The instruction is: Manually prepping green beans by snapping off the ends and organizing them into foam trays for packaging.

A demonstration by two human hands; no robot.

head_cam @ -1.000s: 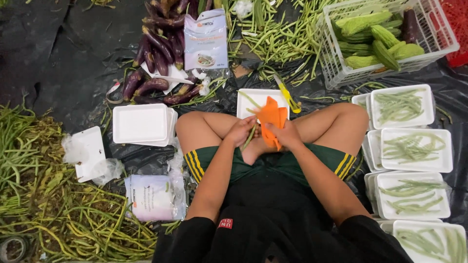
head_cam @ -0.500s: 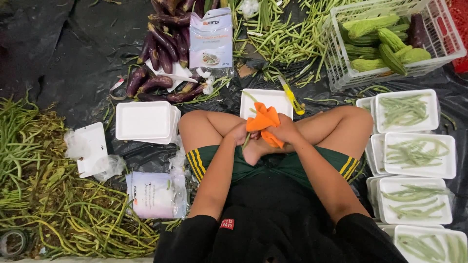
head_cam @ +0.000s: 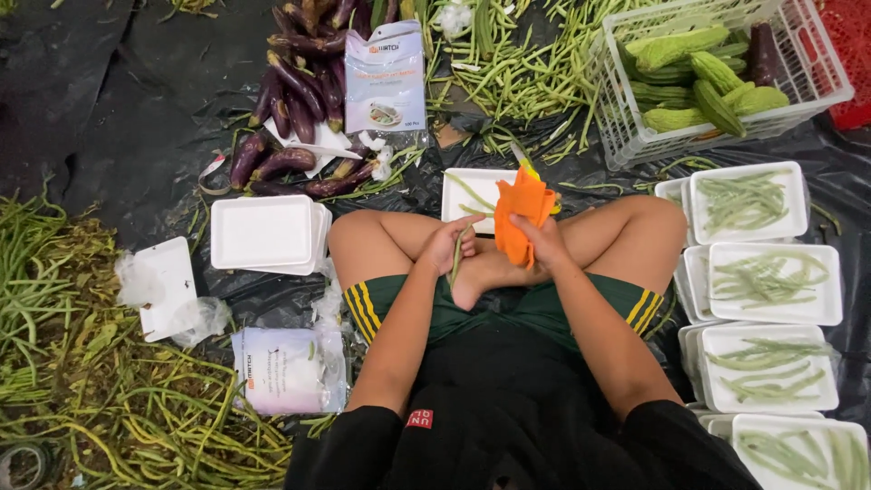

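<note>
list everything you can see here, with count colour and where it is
cloth: one, orange, in the right hand above the crossed legs
bean: one, green, in the left hand
tray: one, white, a few beans in it, ahead of the knees
empty trays: a stack, white, left of the knees
filled trays: several, white, green beans inside, stacked at the right
crate: one, white, bitter gourds inside, top right
eggplants: many, purple, top centre
loose beans: a heap, green, top centre
bean scraps: a large pile, green, left
bags: two packs, pale, one by the eggplants, one near the left knee
left hand: holds the bean
right hand: grips the cloth
</note>
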